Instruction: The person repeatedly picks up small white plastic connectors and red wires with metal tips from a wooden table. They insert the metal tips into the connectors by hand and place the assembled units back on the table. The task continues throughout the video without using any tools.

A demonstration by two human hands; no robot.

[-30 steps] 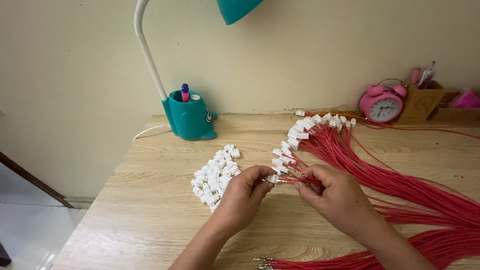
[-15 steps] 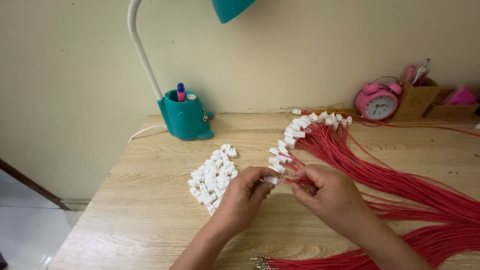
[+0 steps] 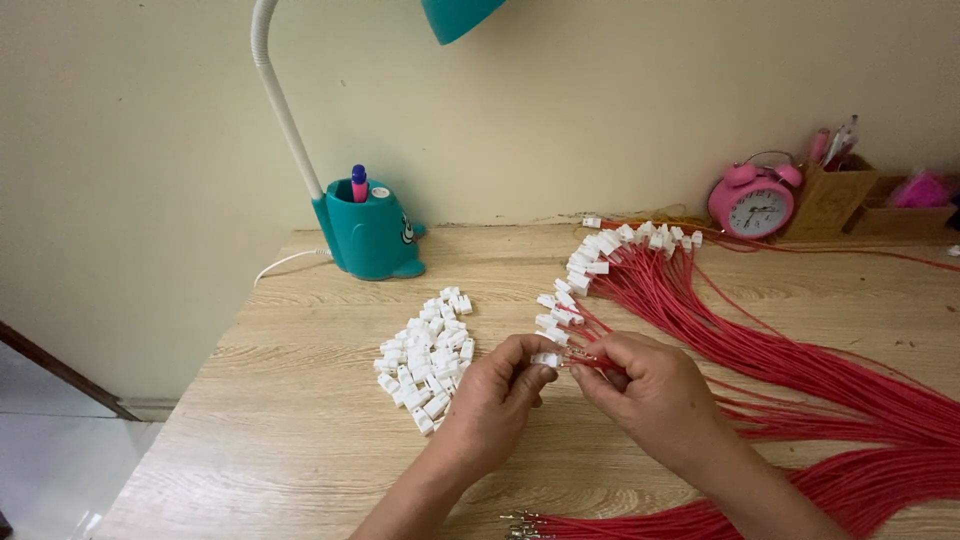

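At the centre of the frame, a person's left hand (image 3: 497, 395) pinches a small white plastic connector (image 3: 546, 359) while the right hand (image 3: 645, 388) grips thin red wires (image 3: 592, 361) meeting it. A loose pile of white plastic connectors (image 3: 426, 358) lies just left of the hands on the pale wooden desk (image 3: 300, 400). Long red wire bundles tipped with white plugs (image 3: 700, 310) fan rightward. A teal desk lamp base holding pens (image 3: 368, 233) stands upper left, and a pink round alarm clock (image 3: 752, 204) sits upper right.
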